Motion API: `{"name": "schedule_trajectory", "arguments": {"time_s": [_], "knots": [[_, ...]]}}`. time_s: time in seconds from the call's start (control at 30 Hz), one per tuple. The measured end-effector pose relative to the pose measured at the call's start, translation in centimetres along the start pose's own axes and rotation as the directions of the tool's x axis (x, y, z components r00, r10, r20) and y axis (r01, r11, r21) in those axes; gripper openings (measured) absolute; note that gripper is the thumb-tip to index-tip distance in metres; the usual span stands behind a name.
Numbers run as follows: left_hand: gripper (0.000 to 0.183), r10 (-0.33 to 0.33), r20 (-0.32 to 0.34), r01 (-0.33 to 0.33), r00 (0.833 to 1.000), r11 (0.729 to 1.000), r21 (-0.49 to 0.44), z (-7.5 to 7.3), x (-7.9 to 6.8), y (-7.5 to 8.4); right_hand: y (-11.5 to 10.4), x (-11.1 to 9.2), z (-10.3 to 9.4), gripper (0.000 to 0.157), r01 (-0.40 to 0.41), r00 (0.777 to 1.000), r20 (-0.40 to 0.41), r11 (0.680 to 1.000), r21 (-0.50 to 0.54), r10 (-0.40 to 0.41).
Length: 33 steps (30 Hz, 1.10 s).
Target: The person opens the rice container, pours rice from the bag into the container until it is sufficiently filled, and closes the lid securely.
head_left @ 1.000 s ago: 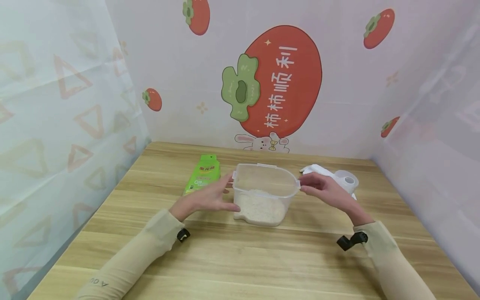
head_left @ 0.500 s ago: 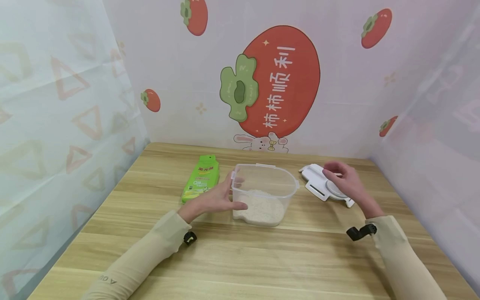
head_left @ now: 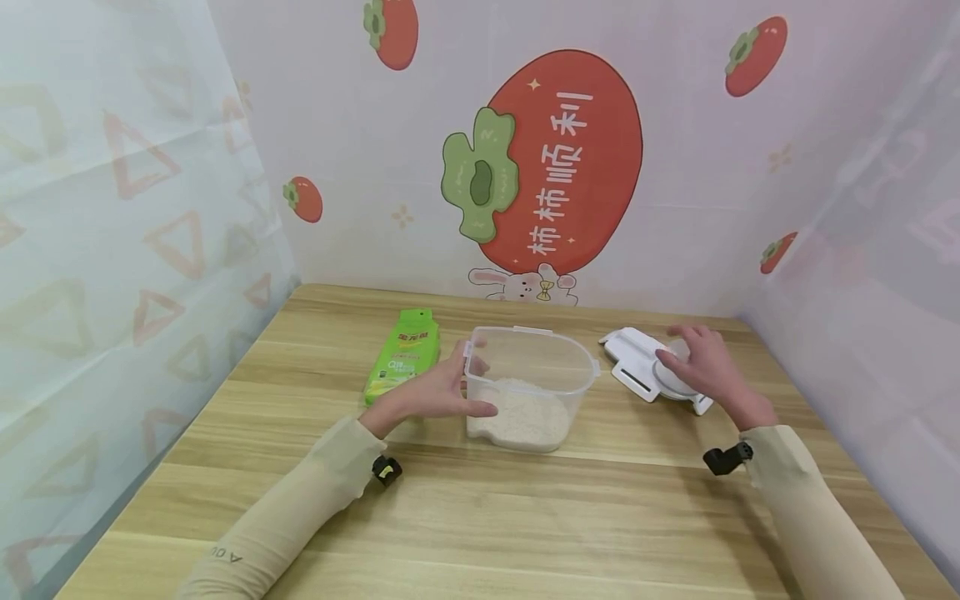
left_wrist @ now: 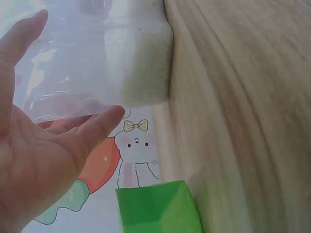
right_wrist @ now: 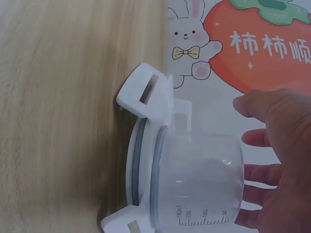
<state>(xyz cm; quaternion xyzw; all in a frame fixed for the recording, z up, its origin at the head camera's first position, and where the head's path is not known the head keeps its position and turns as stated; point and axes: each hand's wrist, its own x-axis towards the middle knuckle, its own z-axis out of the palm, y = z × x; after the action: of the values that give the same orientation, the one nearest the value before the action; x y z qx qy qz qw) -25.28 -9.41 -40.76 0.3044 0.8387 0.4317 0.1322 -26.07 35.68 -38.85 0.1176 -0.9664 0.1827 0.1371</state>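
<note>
A clear plastic container, its lid off, stands mid-table, partly filled with white grains that look like rice. My left hand straddles its left side with fairly straight fingers, the thumb in front and the other fingers behind. To the right lies a white lid with side clips. A clear measuring cup with a printed scale sits upside down on that lid. Over the cup is my right hand, thumb apart and fingers by the cup's base; whether they touch it, I cannot tell.
A green printed packet lies behind my left hand, left of the container. The wooden table meets a printed backdrop at the back, with fabric walls at both sides.
My right hand has left the container's right rim and moved right over the lid and cup. The left hand stays at the container, its thumb shifted a little rightward. The container stays put.
</note>
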Motion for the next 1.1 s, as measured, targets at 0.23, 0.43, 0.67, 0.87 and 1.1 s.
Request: {"name": "schedule_trajectory", "arguments": {"time_s": [0.23,0.43,0.67,0.87,1.1], "knots": [[0.102,-0.008,-0.001,0.008,1.000,1.000,0.000,0.0,0.2,0.0,0.7,0.1,0.3,0.053,-0.005,0.999,0.050,0.998,-0.057,0.007],[0.101,-0.003,-0.004,0.003,1.000,1.000,0.002,0.2,0.5,0.1,1.2,0.2,0.5,0.065,-0.043,0.988,0.142,0.996,-0.079,0.054],[0.101,-0.022,-0.005,0.022,1.000,1.000,0.003,0.3,0.8,0.3,1.5,0.2,1.0,0.067,-0.051,0.989,0.132,0.997,-0.064,0.059],[0.101,-0.037,-0.001,0.037,0.999,0.999,0.007,0.4,0.8,0.3,1.7,0.1,1.3,0.067,-0.082,0.994,0.077,0.997,0.006,0.081],[0.102,-0.041,0.024,0.040,0.999,0.999,0.032,0.3,1.0,0.2,2.1,-0.4,1.8,0.060,-0.096,0.990,-0.095,0.986,0.134,0.109]]}}
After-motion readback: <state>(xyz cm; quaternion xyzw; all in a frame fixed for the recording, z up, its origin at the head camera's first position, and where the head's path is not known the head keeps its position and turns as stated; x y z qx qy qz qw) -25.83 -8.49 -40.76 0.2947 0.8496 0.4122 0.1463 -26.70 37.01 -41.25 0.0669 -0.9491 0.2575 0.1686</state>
